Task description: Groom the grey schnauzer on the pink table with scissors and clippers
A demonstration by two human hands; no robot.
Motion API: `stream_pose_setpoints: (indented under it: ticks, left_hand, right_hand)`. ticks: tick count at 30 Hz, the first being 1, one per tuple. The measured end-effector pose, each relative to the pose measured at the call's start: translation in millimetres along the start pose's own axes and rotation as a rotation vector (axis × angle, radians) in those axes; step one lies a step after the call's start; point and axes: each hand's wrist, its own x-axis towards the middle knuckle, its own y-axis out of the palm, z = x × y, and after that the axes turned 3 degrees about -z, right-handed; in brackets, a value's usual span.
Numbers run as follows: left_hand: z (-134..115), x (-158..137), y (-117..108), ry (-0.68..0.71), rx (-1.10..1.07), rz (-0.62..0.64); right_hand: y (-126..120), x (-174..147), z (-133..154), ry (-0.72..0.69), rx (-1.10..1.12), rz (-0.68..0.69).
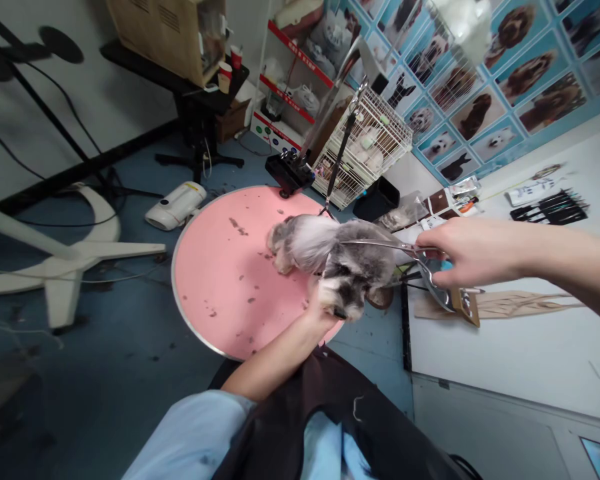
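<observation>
A grey and white dog (313, 241) stands on a round pink grooming table (215, 267), its head toward me. My left hand (324, 308) holds the dog's muzzle from the side, and its fingers are mostly hidden by the fur. In my right hand (463, 250) is a pair of grooming scissors (380, 244), with finger and thumb at the handles. The long blades point left and lie along the top of the dog's head. Dark clumps of cut hair (238, 227) are scattered over the pink surface.
A grooming arm with a black strap (341, 157) rises behind the dog. A black tool tray (290, 172) sits at the table's far edge. On the right is a white counter (505, 353) with a tool roll (550, 208). A white cage (365, 143) stands behind.
</observation>
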Motion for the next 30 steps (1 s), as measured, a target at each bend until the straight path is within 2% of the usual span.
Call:
stream_pose_setpoints:
  ticks: [3, 7, 14, 17, 20, 26, 30]
  left_hand:
    - [0.1, -0.2, -4.8, -0.090, -0.079, -0.002]
    - [2.1, 0.8, -9.5, -0.117, -0.106, -0.036]
    - [1.4, -2.2, -5.2, -0.237, -0.147, -0.044]
    - [1.4, -3.0, -4.7, -0.224, -0.192, -0.081]
    - [3.9, -0.4, -7.2, -0.223, -0.228, -0.060]
    - [12.0, 9.9, -15.5, -0.204, -0.263, 0.002]
    - [17.6, 18.2, -29.4, -0.180, -0.168, 0.072]
  right_hand:
    - [-0.9, 2.1, -2.3, -0.002, 0.039, 0.006]
    - [-2.8, 5.0, -4.2, 0.009, 0.045, 0.046]
    - [-10.9, 11.1, 1.9, 0.045, 0.086, 0.125]
    - [-18.1, 13.1, 9.8, 0.116, 0.110, 0.216]
    - [-23.2, 14.8, 16.1, 0.164, 0.133, 0.288]
    - [-21.3, 18.5, 14.2, 0.211, 0.186, 0.315]
    - [-16.4, 21.9, 6.4, 0.217, 0.224, 0.331]
